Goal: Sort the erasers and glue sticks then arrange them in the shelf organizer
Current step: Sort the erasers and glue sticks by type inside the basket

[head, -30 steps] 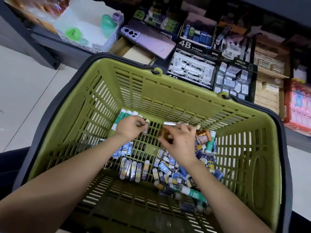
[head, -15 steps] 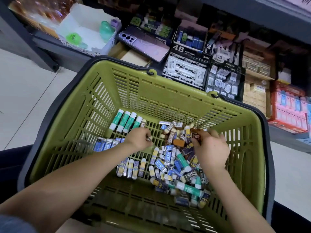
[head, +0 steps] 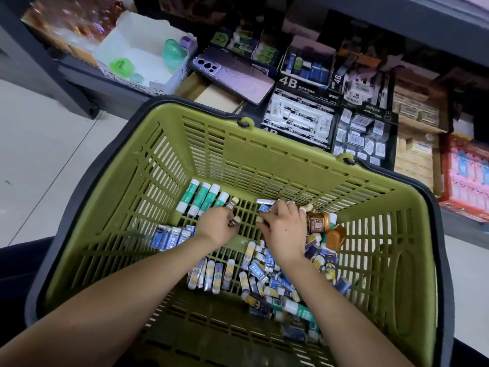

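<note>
You are partway through the sorting, and the shelving has not begun as far as the view shows. Everything is inside the green basket (head: 264,154) in front of you. Along the far left of its floor lies a neat row of green glue sticks (head: 201,198). Nearer you on the left is a row of blue erasers (head: 172,234), and by your left forearm a row of yellow-and-blue erasers (head: 209,274). The mixed pile (head: 291,276) on the right is large, with blue, yellow and brown pieces and at least one glue stick tangled in it. I would judge that well over half remains to sort. The shelf organizer (head: 296,83) behind the basket waits for all of it.

Your left grip (head: 219,226) is low over the basket floor just below the glue sticks, narrowed to a pinch on a small brown eraser (head: 235,221). Your right grip (head: 284,229) is knuckles-up on the far edge of the pile, fingers curled down. I cannot tell whether it has anything.
</note>
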{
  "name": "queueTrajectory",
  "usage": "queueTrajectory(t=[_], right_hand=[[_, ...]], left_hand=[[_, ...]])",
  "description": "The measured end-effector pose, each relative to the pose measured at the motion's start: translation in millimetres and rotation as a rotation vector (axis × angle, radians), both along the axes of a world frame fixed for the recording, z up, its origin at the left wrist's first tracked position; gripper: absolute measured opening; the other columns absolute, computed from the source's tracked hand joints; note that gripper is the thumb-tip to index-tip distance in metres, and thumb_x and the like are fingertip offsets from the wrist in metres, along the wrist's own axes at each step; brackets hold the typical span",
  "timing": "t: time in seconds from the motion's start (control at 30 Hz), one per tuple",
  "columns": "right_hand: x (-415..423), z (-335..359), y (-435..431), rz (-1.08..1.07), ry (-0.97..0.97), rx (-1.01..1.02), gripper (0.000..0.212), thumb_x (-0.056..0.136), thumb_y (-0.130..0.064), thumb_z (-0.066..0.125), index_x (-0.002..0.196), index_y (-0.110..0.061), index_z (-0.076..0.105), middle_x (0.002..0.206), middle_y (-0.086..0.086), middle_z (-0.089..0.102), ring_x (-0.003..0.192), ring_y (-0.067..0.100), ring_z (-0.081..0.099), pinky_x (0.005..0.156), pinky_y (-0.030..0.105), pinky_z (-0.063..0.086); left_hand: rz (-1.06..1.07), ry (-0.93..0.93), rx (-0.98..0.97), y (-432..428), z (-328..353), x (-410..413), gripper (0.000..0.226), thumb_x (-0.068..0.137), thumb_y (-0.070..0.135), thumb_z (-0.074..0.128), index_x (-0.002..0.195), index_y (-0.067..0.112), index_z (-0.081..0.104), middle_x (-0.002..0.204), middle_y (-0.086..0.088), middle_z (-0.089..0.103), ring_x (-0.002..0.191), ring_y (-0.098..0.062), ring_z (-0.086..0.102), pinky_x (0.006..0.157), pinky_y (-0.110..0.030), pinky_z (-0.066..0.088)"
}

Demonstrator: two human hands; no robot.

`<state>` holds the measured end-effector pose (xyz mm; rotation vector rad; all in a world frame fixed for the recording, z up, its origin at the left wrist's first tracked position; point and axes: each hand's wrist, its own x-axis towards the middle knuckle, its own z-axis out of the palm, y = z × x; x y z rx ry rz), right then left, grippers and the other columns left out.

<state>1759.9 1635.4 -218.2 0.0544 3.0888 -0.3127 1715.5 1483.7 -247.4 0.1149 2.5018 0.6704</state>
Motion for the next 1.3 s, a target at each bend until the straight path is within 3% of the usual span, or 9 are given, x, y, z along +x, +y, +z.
queueTrajectory(t=[0.2,0.33,0.5,0.7,0.9,1.0,1.07,1.17,1.3], right_hand=[[-19.4,2.4,-25.8,-0.289,-0.136,-0.502,0.014,0.091,-0.013,0.059,0.094,-0.003,0.068,0.088,0.015,0.069,0.084,0.034,0.063,0.069,0.036,0.046],[-29.4,-12.9,-50.5,-0.358,-0.311,-0.504,0.021,0.092,-0.007,0.053,0.111,-0.001,0.056,0.099,0.019,0.067,0.094,0.033,0.062,0.069,0.032,0.044],[-38.3,-28.0,-59.4,-0.505,-0.294,-0.526,0.036,0.086,0.011,0.043,0.118,-0.002,0.051,0.092,0.012,0.064,0.08,0.024,0.055,0.063,0.028,0.037],[-31.7,-32.6,-64.0,-0.388,-0.358,-0.561,0.046,0.09,-0.02,0.062,0.132,-0.01,0.047,0.111,0.013,0.062,0.101,0.027,0.06,0.077,0.028,0.045],[-38.2,-33.6,-59.2,-0.423,-0.344,-0.573,0.05,0.092,-0.02,0.061,0.138,-0.012,0.043,0.116,0.014,0.063,0.104,0.027,0.06,0.081,0.031,0.046],[-35.4,-26.7,-57.3,-0.388,-0.29,-0.537,0.044,0.095,-0.026,0.055,0.135,-0.011,0.046,0.105,0.014,0.068,0.095,0.028,0.063,0.07,0.029,0.043],[-32.7,-18.7,-54.5,-0.374,-0.241,-0.583,0.039,0.098,-0.026,0.049,0.133,-0.01,0.049,0.098,0.015,0.069,0.088,0.031,0.065,0.068,0.03,0.044],[-35.1,-6.3,-48.7,-0.475,-0.353,-0.957,0.034,0.098,-0.02,0.049,0.13,-0.009,0.052,0.101,0.011,0.066,0.078,0.027,0.067,0.076,0.044,0.056],[-39.6,-3.3,-35.4,-0.547,-0.385,-1.047,0.024,0.095,0.002,0.047,0.116,0.003,0.059,0.085,0.011,0.063,0.053,0.013,0.057,0.056,0.026,0.055]], left_hand=[[0.245,-0.037,0.133,-8.5,6.8,-16.3,0.027,0.081,0.02,0.071,0.105,0.007,0.069,0.104,-0.006,0.07,0.1,-0.02,0.063,0.075,-0.021,0.041],[0.419,0.007,0.221,-20.4,15.5,-32.0,0.02,0.081,0.014,0.072,0.096,0.001,0.068,0.098,-0.013,0.07,0.095,-0.029,0.065,0.081,-0.03,0.048],[0.472,0.007,0.291,-38.5,20.9,-39.6,0.012,0.081,0.01,0.072,0.09,0.007,0.065,0.082,-0.006,0.065,0.078,-0.027,0.065,0.077,-0.043,0.055],[0.458,0.027,0.281,-42.2,20.6,-40.2,0.01,0.081,0.009,0.072,0.081,0.011,0.062,0.078,-0.008,0.063,0.063,-0.022,0.058,0.072,-0.037,0.055],[0.469,-0.019,0.33,-41.4,21.7,-39.5,0.024,0.082,0.01,0.072,0.102,-0.001,0.065,0.085,-0.007,0.063,0.083,-0.028,0.066,0.078,-0.042,0.056],[0.47,-0.079,0.359,-39.3,21.9,-38.2,0.021,0.082,0.01,0.072,0.101,0.002,0.064,0.078,0.0,0.061,0.063,-0.014,0.063,0.062,-0.036,0.056],[0.431,-0.135,0.388,-35.6,22.3,-36.7,0.02,0.081,0.008,0.072,0.099,0.004,0.065,0.08,-0.001,0.062,0.065,-0.017,0.062,0.054,-0.029,0.055],[0.322,-0.194,0.429,-24.8,24.2,-32.4,0.019,0.079,0.006,0.073,0.097,0.003,0.068,0.077,0.0,0.063,0.064,-0.013,0.059,0.044,-0.015,0.047],[0.27,-0.229,0.468,-14.6,22.4,-29.8,0.023,0.079,0.006,0.074,0.102,0.005,0.068,0.08,0.001,0.063,0.065,-0.012,0.058,0.045,-0.013,0.045]])
